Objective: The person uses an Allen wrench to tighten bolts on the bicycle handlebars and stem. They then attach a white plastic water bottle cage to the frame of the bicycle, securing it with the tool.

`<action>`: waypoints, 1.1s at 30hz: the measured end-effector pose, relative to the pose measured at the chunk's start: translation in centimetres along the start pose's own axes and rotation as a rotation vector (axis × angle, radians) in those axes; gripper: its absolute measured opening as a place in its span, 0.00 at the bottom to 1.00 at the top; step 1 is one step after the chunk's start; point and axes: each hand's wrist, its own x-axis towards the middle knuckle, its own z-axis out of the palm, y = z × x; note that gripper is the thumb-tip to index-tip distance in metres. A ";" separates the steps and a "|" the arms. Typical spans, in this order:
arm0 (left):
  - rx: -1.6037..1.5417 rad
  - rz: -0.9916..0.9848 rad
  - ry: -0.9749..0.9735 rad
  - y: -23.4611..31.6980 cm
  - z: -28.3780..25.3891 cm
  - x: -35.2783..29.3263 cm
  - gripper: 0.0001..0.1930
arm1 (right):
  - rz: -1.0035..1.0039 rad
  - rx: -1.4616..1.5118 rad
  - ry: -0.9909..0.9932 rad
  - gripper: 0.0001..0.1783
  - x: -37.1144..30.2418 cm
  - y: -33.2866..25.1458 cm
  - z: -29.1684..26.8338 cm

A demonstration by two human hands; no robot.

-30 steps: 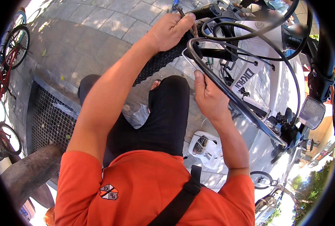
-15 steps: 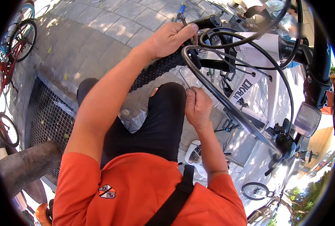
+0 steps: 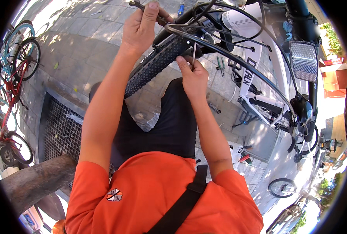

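The left hand (image 3: 142, 27) grips a dark metal wrench (image 3: 139, 5); the right hand (image 3: 193, 74) pinches a thin metal rod (image 3: 194, 52) beside the knobby black tyre (image 3: 154, 64).

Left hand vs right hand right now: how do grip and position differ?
The left hand sits higher, arm stretched out, closed around a dark wrench-like tool; the right hand sits lower and nearer the body. The left grips with the whole hand, thumb up; the right pinches a thin metal rod in its fingertips, held upright. Both are bare and work at the knobby tyre.
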 end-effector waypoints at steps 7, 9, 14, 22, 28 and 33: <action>0.029 -0.233 0.050 -1.2 -2.5 -7.3 0.30 | 0.196 0.513 0.116 0.06 1.8 1.7 2.7; 0.043 -0.294 0.078 -1.6 -2.4 -8.3 0.29 | 0.183 0.485 0.141 0.05 2.4 2.6 2.2; -0.102 -0.532 0.090 -2.8 -3.6 -9.9 0.21 | -0.128 0.242 0.113 0.15 -0.7 4.8 0.8; 0.627 -0.226 -0.241 0.3 -0.4 -9.8 0.32 | -0.259 0.014 -0.095 0.24 2.0 3.5 2.0; 0.755 -0.188 -0.225 -0.7 -0.3 -10.1 0.31 | -0.274 0.027 -0.101 0.19 0.5 4.2 0.3; 1.151 -0.063 -0.384 0.7 1.9 -9.1 0.26 | -0.204 -0.069 0.024 0.17 -2.6 6.0 -2.1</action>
